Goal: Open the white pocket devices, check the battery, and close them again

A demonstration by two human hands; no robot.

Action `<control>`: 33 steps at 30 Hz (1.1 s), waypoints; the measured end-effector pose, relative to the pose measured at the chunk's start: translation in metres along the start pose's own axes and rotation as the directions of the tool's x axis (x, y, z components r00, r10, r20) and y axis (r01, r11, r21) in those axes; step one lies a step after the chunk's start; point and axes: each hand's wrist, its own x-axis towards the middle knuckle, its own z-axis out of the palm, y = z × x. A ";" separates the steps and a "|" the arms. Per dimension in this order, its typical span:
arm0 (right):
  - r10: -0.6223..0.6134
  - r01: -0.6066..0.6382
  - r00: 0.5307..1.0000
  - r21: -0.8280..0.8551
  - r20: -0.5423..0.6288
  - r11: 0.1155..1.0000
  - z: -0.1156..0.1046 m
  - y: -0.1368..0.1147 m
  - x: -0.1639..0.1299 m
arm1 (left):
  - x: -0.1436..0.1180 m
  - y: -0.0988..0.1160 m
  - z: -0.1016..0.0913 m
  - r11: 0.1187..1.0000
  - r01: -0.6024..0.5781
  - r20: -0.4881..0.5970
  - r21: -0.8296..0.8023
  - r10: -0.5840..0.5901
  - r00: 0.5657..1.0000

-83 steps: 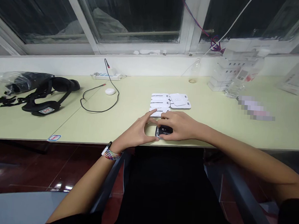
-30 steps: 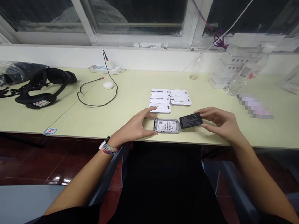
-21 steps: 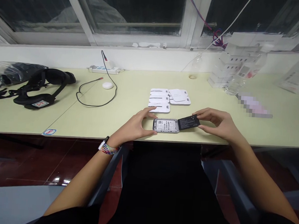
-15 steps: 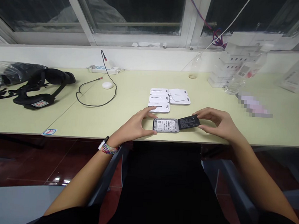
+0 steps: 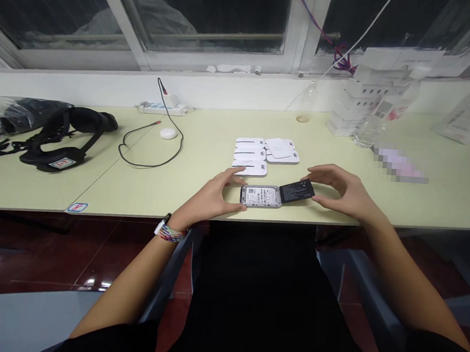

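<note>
2 hands work: left hand (image 5: 213,196) pinches the open device (image 5: 261,196); right hand (image 5: 338,191) grips the battery (image 5: 297,190), touching its right end.

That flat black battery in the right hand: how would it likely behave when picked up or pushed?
The battery looks like a rigid flat slab, so it probably stays stiff. The right hand pinches it by the edges with fingertips alone, suggesting it is light. Flat-faced, it should slide on the table rather than roll.

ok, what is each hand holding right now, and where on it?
Right hand pinches the black battery by its right end. Left hand grips the open device at its left end, flat on the desk.
</note>
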 end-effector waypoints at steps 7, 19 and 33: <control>-0.003 0.003 1.000 -0.007 0.005 1.000 0.000 -0.001 0.000 | -0.001 0.001 -0.002 1.000 -0.002 0.000 -0.010 0.002 1.000; 0.001 -0.001 1.000 -0.008 0.009 1.000 0.000 -0.002 -0.001 | 0.001 0.003 0.000 1.000 -0.011 -0.007 -0.003 0.011 1.000; -0.010 0.010 1.000 -0.035 -0.010 0.999 0.001 -0.003 0.000 | 0.000 0.009 -0.001 0.999 -0.011 -0.004 0.039 0.011 1.000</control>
